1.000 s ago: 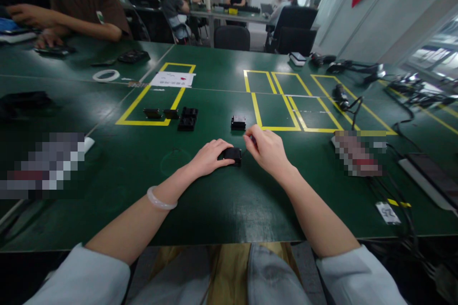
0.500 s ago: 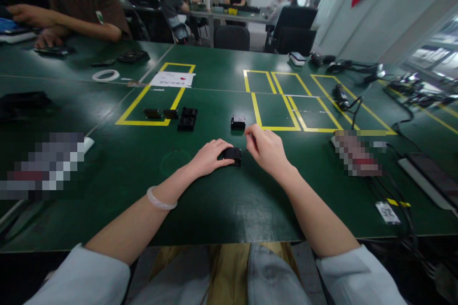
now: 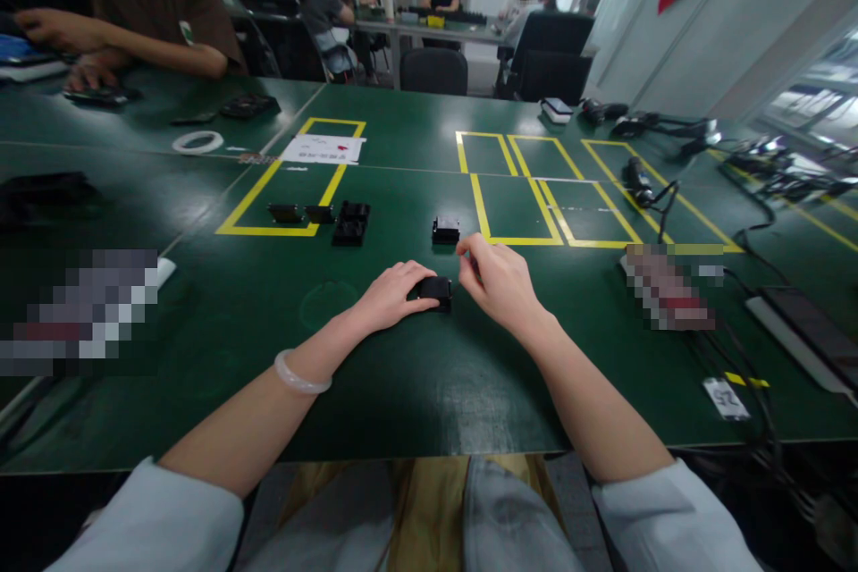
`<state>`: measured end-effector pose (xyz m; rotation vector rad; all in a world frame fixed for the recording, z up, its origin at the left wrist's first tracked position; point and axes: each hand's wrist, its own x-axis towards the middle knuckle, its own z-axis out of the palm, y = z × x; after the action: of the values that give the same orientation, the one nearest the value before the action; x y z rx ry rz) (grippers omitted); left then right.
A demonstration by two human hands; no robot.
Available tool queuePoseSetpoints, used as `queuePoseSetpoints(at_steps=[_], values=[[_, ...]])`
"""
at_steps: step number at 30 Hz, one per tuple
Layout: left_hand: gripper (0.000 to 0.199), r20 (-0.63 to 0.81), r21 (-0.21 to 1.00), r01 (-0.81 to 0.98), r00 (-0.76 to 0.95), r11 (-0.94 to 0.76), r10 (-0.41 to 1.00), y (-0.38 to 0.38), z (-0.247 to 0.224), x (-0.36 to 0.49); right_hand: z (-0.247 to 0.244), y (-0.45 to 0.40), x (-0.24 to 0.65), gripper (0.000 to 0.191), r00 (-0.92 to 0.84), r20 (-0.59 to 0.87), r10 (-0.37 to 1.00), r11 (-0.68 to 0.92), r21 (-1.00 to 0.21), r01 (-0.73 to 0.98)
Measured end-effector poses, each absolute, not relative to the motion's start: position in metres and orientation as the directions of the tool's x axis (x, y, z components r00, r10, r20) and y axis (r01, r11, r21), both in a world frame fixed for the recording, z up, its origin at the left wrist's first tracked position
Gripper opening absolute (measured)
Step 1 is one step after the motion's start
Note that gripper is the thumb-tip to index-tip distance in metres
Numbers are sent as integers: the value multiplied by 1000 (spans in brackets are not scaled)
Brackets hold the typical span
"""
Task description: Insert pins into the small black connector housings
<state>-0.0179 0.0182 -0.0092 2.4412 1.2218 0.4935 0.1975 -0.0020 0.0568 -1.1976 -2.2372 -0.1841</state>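
Fingers and thumb of my left hand point(image 3: 395, 297) close around the left side of a small black boxy part point(image 3: 437, 291), which rests on the green table. Just to its right, my right hand point(image 3: 500, 277) is raised with curled, pinched fingers. Whether anything thin sits in that pinch is hidden. A second small black part point(image 3: 446, 230), with a lighter top, lies a little beyond, close to my right fingertips. Farther left is a black tray-like part point(image 3: 351, 223) with recesses. Two small black upright pieces point(image 3: 286, 213) stand beside it, by the yellow tape.
The green table point(image 3: 402, 393) bears yellow tape outlines point(image 3: 526, 241). A paper sheet point(image 3: 323, 149) and a white tape roll point(image 3: 197, 142) lie at the back left. Blurred-out devices flank my arms. Cables point(image 3: 751, 393) run along the right. A co-worker's arm point(image 3: 154, 49) rests at the far left.
My right fingertips have shifted very slightly left. The left hand and the black part in it look unmoved.
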Motion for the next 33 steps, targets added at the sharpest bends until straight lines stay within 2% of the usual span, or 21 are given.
queuePoseSetpoints(at_steps=[5,14,28,33], values=[[41,136,460,695,559,-552,818,18,-9,-17,57,-2,197,22,-425,558,713,602,-175,779],[39,153,460,684,567,-566,809,18,-10,-18,57,-3,197,17,-427,550,718,608,-195,770],[39,138,457,696,559,-553,818,17,-7,-17,56,-3,197,22,-427,546,721,601,-185,778],[40,132,442,704,562,-556,817,18,-8,-17,57,-4,196,17,-428,548,719,596,-168,785]])
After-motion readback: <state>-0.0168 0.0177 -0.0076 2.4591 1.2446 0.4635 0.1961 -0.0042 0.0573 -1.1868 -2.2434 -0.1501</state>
